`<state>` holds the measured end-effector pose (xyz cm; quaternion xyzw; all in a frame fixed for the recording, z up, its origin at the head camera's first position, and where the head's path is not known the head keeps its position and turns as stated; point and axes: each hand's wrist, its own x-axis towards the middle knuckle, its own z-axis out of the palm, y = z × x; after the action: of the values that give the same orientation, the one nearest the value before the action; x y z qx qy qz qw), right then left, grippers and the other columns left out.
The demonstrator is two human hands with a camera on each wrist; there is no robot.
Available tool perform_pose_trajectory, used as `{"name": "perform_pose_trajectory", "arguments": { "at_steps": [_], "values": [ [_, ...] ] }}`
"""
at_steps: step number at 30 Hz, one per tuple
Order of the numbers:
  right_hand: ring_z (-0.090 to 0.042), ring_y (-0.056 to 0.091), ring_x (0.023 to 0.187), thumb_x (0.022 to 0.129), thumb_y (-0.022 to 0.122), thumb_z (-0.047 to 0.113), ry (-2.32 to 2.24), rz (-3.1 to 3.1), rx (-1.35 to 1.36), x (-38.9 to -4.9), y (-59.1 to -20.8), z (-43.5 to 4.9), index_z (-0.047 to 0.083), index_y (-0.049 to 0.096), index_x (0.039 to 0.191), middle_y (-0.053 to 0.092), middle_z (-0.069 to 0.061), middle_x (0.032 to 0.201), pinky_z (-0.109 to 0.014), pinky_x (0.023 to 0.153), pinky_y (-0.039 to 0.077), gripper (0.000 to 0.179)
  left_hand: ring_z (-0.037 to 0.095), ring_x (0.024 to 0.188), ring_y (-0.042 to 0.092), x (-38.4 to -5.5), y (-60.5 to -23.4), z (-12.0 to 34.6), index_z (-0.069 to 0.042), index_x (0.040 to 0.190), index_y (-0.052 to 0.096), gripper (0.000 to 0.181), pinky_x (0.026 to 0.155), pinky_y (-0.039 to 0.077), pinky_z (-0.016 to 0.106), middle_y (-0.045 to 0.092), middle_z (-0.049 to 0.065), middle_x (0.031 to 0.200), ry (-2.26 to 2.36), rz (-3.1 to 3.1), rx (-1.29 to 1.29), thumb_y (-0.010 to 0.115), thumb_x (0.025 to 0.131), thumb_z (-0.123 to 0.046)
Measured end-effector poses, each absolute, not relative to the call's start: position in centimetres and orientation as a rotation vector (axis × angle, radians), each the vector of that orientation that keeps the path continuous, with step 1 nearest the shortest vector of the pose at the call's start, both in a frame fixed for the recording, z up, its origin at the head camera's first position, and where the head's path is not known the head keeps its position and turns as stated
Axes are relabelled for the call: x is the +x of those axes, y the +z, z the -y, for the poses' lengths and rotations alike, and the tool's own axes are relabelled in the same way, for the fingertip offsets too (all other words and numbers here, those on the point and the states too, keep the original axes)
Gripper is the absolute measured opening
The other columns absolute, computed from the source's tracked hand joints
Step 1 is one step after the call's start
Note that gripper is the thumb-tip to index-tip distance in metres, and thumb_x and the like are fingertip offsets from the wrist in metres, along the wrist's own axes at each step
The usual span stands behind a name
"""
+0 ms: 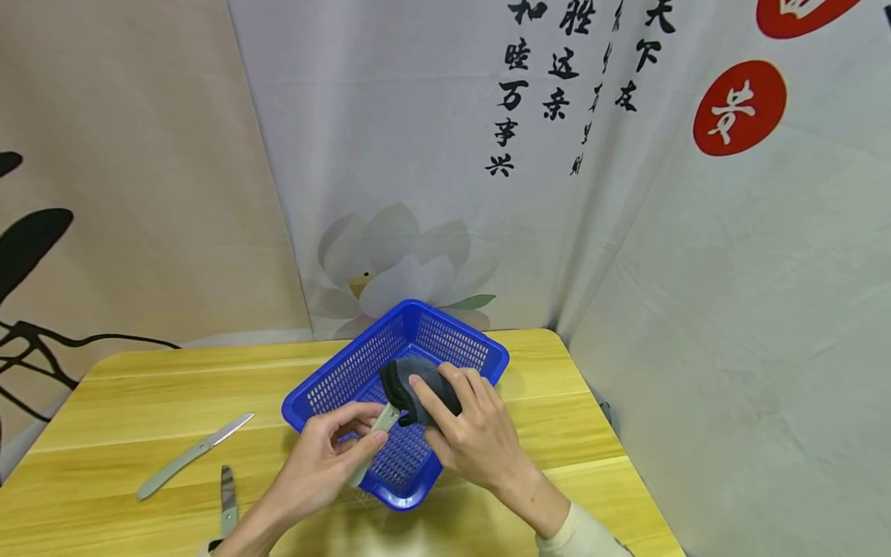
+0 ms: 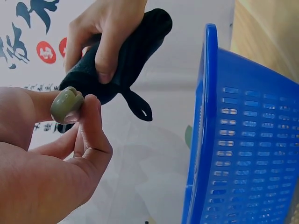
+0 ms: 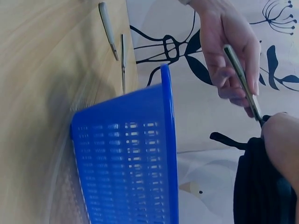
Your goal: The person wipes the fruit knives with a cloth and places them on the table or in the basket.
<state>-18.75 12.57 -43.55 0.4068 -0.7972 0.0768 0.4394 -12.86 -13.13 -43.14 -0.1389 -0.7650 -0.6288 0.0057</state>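
My left hand point(image 1: 316, 456) pinches the pale green handle point(image 1: 385, 418) of a knife between thumb and fingers. The handle's rounded butt end point(image 2: 61, 108) faces the left wrist camera. A dark grey and black cloth point(image 1: 416, 373) with a small hanging loop point(image 2: 138, 106) is gripped in my right hand point(image 1: 480, 433). Where the handle ends, the knife runs into the cloth, so its blade is hidden. In the right wrist view the handle point(image 3: 239, 70) slants down toward the cloth point(image 3: 252, 186). Both hands are above the blue basket point(image 1: 323, 377).
On the wooden table point(image 1: 83, 433), left of the basket, lies a knife point(image 1: 182, 464) with a grey-green handle and narrow blade. Nearer my left forearm is another knife point(image 1: 228, 499) with a wider blade. A printed curtain point(image 1: 418, 155) hangs behind the table.
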Motion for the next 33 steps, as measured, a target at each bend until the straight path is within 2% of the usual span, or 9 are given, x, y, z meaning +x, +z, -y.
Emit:
{"name": "perform_pose_trajectory", "arguments": {
  "at_steps": [8, 15, 21, 24, 28, 33],
  "values": [
    [-0.034, 0.066, 0.109, 0.085, 0.079, 0.019, 0.228, 2.008, 0.957, -19.8, -43.4, -13.4, 0.016, 0.071, 0.150, 0.067, -0.023, 0.138, -0.046, 0.086, 0.067, 0.066, 0.008, 0.096, 0.069, -12.8, -43.3, 13.2, -0.001, 0.135, 0.077, 0.031, 0.077, 0.064, 0.021, 0.075, 0.011, 0.108, -1.974, 2.384, -0.457, 0.078, 0.106, -0.011],
    [-0.036, 0.066, 0.107, 0.088, 0.075, 0.016, 0.247, 2.056, 0.889, -20.6, -43.5, -14.6, 0.015, 0.071, 0.150, 0.067, -0.027, 0.139, -0.047, 0.080, 0.067, 0.062, 0.008, 0.095, 0.070, -12.6, -43.7, 13.2, -0.003, 0.132, 0.078, 0.029, 0.078, 0.065, 0.022, 0.075, 0.010, 0.106, -1.941, 2.394, -0.422, 0.081, 0.104, -0.012],
    [-0.038, 0.067, 0.103, 0.090, 0.073, 0.015, 0.312, 2.073, 0.814, -20.8, -43.6, -15.9, 0.015, 0.071, 0.151, 0.067, -0.028, 0.138, -0.048, 0.077, 0.066, 0.061, 0.005, 0.089, 0.070, -12.7, -44.2, 13.4, -0.010, 0.125, 0.082, 0.023, 0.070, 0.064, 0.023, 0.076, 0.001, 0.101, -1.680, 2.322, -0.478, 0.082, 0.102, -0.007],
    [-0.037, 0.067, 0.101, 0.090, 0.072, 0.015, 0.343, 2.070, 0.800, -20.7, -43.6, -16.3, 0.015, 0.070, 0.152, 0.067, -0.028, 0.137, -0.048, 0.073, 0.065, 0.062, 0.002, 0.088, 0.070, -12.8, -44.4, 13.6, -0.012, 0.123, 0.083, 0.025, 0.069, 0.065, 0.023, 0.077, -0.005, 0.100, -1.482, 2.277, -0.496, 0.084, 0.100, -0.003],
    [-0.038, 0.066, 0.102, 0.090, 0.072, 0.016, 0.379, 2.063, 0.805, -20.5, -43.6, -16.6, 0.015, 0.070, 0.153, 0.066, -0.028, 0.135, -0.047, 0.069, 0.064, 0.062, -0.002, 0.091, 0.070, -12.9, -44.6, 13.7, -0.013, 0.121, 0.086, 0.030, 0.071, 0.067, 0.021, 0.078, -0.006, 0.102, -1.316, 2.225, -0.503, 0.087, 0.094, 0.002],
    [-0.038, 0.067, 0.104, 0.089, 0.072, 0.015, 0.408, 2.054, 0.817, -20.1, -43.6, -16.7, 0.014, 0.070, 0.152, 0.066, -0.029, 0.134, -0.047, 0.069, 0.064, 0.063, 0.000, 0.089, 0.066, -13.2, -44.9, 13.9, -0.009, 0.117, 0.088, 0.037, 0.070, 0.058, 0.011, 0.078, -0.003, 0.104, -1.138, 2.125, -0.563, 0.090, 0.085, 0.010]
  ]
}}
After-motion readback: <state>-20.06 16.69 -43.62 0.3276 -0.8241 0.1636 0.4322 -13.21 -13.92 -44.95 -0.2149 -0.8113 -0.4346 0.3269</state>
